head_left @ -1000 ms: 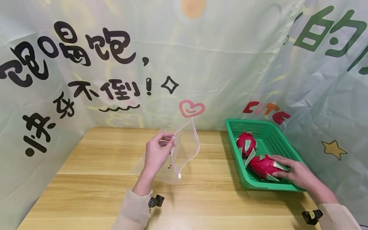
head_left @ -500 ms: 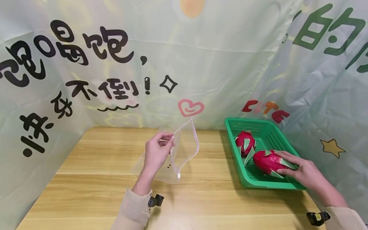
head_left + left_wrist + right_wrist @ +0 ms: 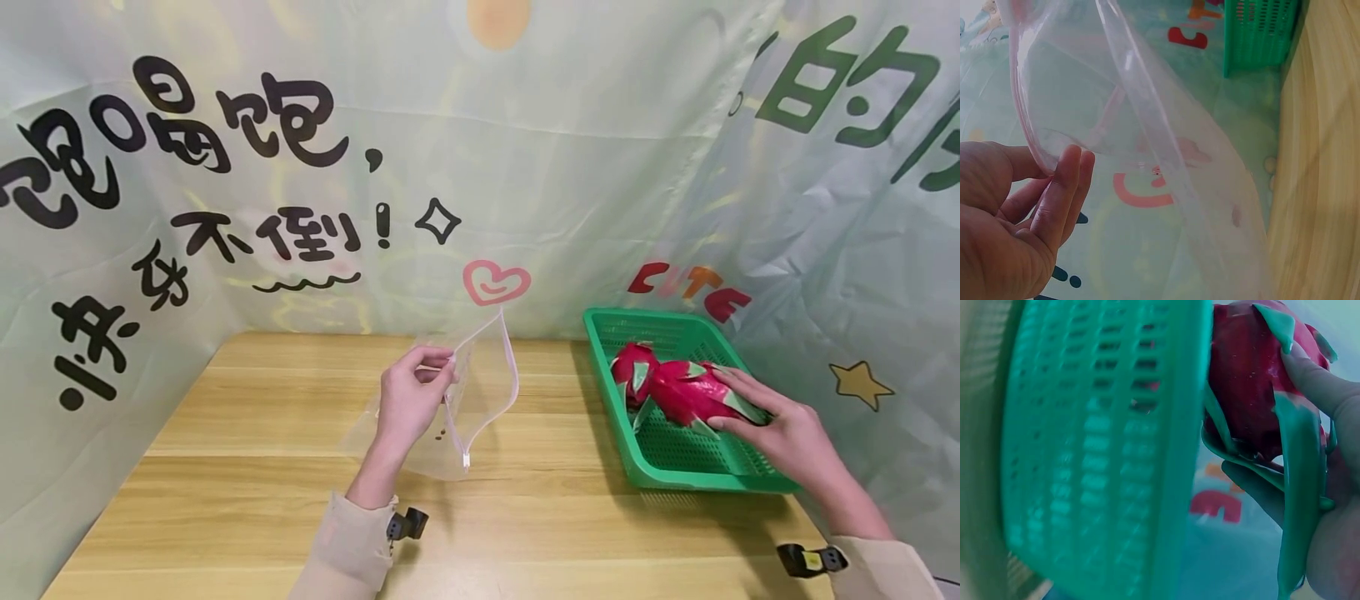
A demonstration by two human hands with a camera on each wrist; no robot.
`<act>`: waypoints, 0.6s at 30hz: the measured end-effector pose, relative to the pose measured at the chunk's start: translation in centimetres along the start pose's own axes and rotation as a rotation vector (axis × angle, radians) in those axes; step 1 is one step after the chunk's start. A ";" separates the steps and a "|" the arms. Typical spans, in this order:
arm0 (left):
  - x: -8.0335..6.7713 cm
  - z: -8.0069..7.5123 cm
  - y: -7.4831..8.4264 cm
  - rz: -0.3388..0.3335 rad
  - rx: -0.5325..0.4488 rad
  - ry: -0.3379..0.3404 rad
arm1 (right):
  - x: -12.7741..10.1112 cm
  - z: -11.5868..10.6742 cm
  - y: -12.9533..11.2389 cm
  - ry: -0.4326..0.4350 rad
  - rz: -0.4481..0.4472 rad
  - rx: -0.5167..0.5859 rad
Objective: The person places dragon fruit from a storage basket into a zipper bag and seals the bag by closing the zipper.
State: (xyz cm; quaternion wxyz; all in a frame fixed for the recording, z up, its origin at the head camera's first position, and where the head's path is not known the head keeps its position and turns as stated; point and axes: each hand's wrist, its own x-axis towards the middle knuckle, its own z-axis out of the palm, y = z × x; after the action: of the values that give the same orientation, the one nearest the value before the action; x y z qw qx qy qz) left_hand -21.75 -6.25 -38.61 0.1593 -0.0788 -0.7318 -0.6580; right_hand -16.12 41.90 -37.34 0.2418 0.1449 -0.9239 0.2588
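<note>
My left hand (image 3: 414, 392) pinches one edge of a clear zip bag (image 3: 483, 383) between thumb and fingers. The bag's mouth gapes toward the right, with its white slider (image 3: 467, 460) at the lower corner. On the right, my right hand (image 3: 783, 429) grips a red dragon fruit (image 3: 686, 393) with green scales, thumb on the near side and fingers over the far side. In the right wrist view this fruit (image 3: 1250, 381) shows above the basket's rim. Another dragon fruit (image 3: 632, 367) lies in the green basket (image 3: 637, 458), partly behind the held one.
The basket stands at the right of the wooden table (image 3: 247, 500), close to the side cloth. A printed cloth backdrop (image 3: 562, 167) rises behind the table and along both sides.
My right hand has lifted the dragon fruit up from the basket floor, first shifting slightly right, then back left. The left hand and the bag have stayed in place.
</note>
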 end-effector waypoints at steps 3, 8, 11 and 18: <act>0.0 0.0 -0.1 -0.002 -0.006 -0.003 | 0.6 0.6 -1.2 0.022 -0.017 0.032; 0.0 0.2 -0.2 -0.009 -0.007 -0.006 | 1.6 1.5 -3.6 0.029 -0.038 0.064; 0.0 0.2 -0.3 -0.010 -0.010 -0.006 | 2.3 2.3 -4.9 0.031 -0.040 0.073; -0.1 0.4 -0.4 -0.017 -0.022 -0.016 | 3.7 4.1 -7.4 0.055 -0.067 0.078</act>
State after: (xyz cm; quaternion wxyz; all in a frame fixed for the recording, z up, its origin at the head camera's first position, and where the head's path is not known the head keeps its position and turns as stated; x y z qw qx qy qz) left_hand -21.86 -5.94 -39.07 0.1472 -0.0795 -0.7264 -0.6665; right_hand -17.79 33.00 -35.46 0.2700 0.1780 -0.9007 0.2902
